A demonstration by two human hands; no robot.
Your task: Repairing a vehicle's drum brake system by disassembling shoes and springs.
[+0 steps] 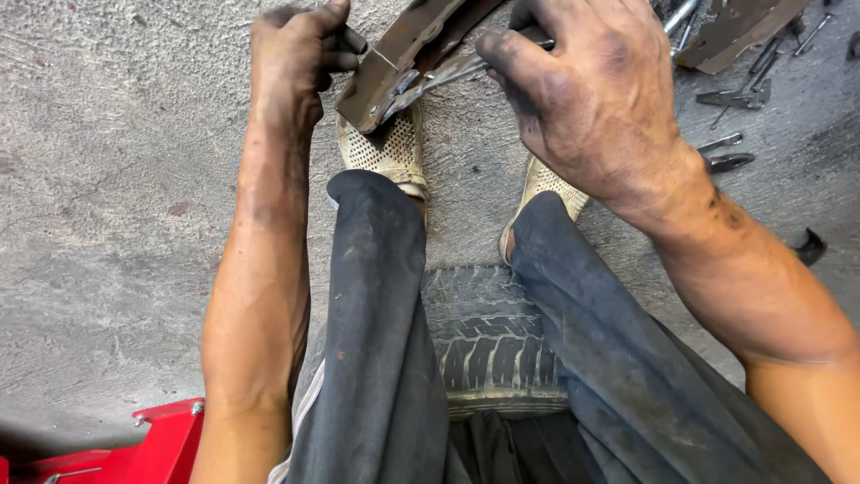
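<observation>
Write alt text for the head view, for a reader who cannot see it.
Two grimy hands work on a rusty curved metal part above the person's feet: the left hand grips its end, the right hand presses a metal tool against it. The person sits on a tyre on a concrete floor, with loose tools at right.

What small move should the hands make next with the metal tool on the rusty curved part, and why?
Probably lever the metal tool a little further along the edge of the rusty curved part. The right hand already has its tip wedged there, and the left hand grips the part's end to steady it.
</observation>
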